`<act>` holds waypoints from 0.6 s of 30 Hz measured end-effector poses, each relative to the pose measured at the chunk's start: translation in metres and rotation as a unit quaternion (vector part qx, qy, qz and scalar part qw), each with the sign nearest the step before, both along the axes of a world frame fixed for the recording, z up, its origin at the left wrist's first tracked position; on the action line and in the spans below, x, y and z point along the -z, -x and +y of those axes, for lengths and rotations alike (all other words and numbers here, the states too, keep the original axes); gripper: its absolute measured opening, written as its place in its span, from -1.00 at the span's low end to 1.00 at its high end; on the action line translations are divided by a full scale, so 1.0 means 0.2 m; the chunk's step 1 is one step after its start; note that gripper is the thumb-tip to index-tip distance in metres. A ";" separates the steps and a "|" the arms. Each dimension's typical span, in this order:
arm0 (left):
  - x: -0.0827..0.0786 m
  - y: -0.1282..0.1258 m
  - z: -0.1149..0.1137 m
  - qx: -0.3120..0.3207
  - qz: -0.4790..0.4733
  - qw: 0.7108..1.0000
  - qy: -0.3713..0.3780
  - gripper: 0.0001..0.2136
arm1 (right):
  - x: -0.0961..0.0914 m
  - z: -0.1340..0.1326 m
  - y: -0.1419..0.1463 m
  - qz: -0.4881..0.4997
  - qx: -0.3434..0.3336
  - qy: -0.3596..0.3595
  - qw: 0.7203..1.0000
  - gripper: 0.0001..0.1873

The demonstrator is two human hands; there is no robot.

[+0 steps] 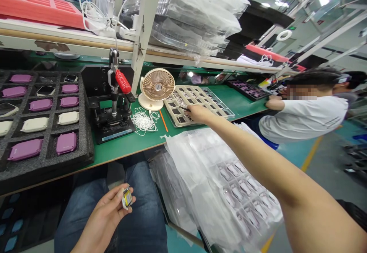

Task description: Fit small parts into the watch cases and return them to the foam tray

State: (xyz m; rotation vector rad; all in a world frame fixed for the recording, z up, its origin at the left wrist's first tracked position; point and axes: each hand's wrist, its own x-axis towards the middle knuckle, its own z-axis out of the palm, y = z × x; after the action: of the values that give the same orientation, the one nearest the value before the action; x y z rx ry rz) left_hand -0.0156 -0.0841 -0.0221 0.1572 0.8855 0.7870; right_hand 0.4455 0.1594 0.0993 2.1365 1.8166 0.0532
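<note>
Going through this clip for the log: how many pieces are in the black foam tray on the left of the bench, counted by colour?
In the black foam tray:
Mauve rounded-rectangle casings: 7
Cream rounded-rectangle casings: 3
Black-faced rounded pieces with pale rims: 3
Total: 13

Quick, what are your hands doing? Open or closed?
Left hand: closed, holding a small gadget.
Right hand: closed, holding something thin, too small to tell what.

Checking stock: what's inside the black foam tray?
The black foam tray holds purple cases, cream cases and dark-faced devices in its cut-outs; the pocket floors beneath them are covered.
</note>
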 end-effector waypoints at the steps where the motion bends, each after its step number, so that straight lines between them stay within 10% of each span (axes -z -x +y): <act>1: 0.00 0.00 0.00 -0.001 0.001 1.000 0.001 -0.66 | -0.01 0.01 0.00 0.000 0.000 0.003 1.000 -0.60; 18: 0.00 0.03 0.01 0.014 0.002 0.999 0.029 -0.58 | -0.06 -0.09 0.00 0.085 0.012 -0.019 0.996 -0.74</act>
State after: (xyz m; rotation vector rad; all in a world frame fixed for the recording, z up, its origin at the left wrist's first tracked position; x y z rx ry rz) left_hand -0.0210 -0.0816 -0.0230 0.1201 0.9060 0.7347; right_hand 0.4456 0.1407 0.1115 2.2499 1.8969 -0.1034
